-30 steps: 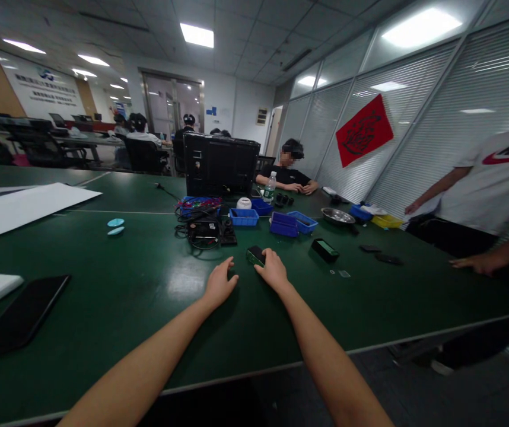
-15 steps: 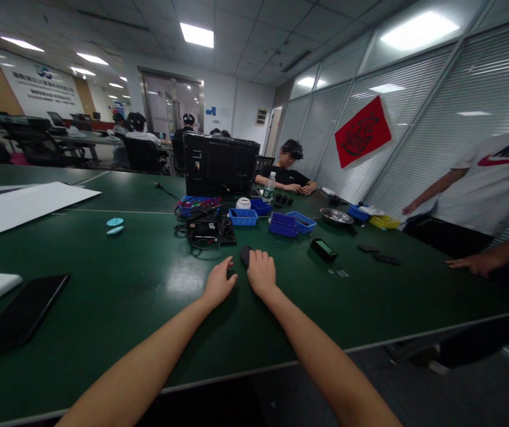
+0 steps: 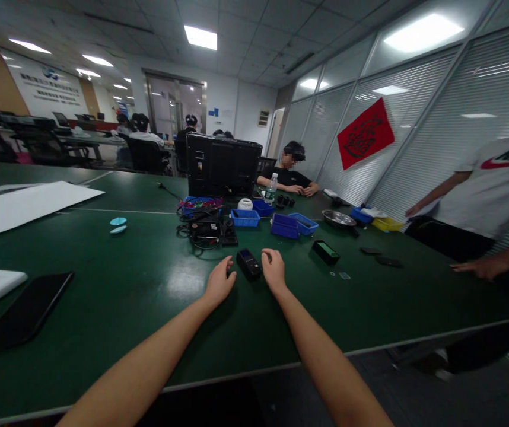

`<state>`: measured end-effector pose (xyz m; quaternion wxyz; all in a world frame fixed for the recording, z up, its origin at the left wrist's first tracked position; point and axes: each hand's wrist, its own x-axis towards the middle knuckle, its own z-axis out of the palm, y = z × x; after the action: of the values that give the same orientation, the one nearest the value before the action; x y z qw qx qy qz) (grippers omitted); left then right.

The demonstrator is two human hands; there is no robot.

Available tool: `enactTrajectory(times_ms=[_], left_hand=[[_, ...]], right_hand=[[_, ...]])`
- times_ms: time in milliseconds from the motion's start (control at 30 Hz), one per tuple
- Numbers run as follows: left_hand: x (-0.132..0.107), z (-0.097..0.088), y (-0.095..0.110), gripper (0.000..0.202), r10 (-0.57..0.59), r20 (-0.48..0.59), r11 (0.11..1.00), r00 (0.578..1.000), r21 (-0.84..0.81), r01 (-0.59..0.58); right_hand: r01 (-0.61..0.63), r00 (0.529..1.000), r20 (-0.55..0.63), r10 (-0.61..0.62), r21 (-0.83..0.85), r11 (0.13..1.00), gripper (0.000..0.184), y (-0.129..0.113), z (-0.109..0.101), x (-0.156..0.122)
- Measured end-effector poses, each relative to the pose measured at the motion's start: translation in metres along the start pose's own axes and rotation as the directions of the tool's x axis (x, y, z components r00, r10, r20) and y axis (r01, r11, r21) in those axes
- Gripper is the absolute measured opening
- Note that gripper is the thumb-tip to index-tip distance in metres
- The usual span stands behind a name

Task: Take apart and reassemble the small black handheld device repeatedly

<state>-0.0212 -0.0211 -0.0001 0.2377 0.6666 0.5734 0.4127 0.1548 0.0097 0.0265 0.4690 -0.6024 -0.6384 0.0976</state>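
Observation:
A small black handheld device with a little screen and buttons lies face up on the green table. To its left rests my left hand, thumb apart from the fingers, holding nothing. My right hand is on the other side, a small gap from the device, with its fingers loosely bent and nothing in them. Further right sits a black box-like device with a green display.
Beyond my hands are a cable-wound black adapter, blue trays, a baseball, a water bottle and a monitor. A metal bowl stands right. Another person's hand touches the table's right side.
My right hand has come off the black handheld device and shifted right, uncovering its screen and buttons. My left hand has stayed nearly still. The view has shifted slightly.

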Motion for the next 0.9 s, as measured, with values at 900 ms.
enactTrajectory(times_ms=[900], left_hand=[[-0.009,-0.021,-0.005,0.061,-0.035,-0.110,0.983,0.993,0.177,0.055]], right_hand=[[-0.013,0.968,0.249,-0.027,0.158,0.987,0.045,0.009,0.033,-0.008]])
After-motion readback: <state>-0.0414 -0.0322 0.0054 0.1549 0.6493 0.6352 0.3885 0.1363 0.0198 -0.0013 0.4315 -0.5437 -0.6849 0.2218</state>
